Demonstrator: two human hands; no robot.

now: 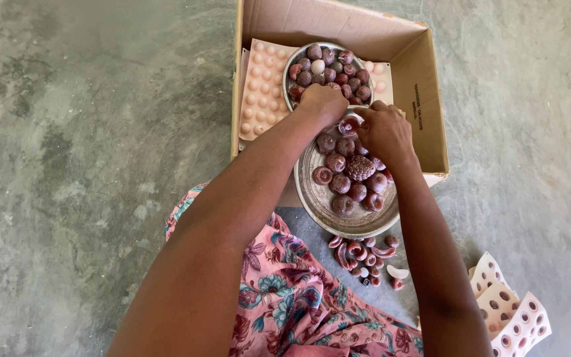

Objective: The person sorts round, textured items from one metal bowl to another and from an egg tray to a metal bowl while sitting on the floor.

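A small round dark-red fruit (349,124) is sitting between the two hands, just above the far rim of the wide metal plate (312,192). The right hand (383,132) is pinching it with the fingertips; the left hand (323,102) is curled over beside it, its grip hidden. Holding it low over the plate seems wise, so nothing rolls off. Beyond, a metal bowl of like fruits (328,66) is resting in a cardboard box (424,99); peel scraps (365,254) are lying on the concrete floor (87,132).
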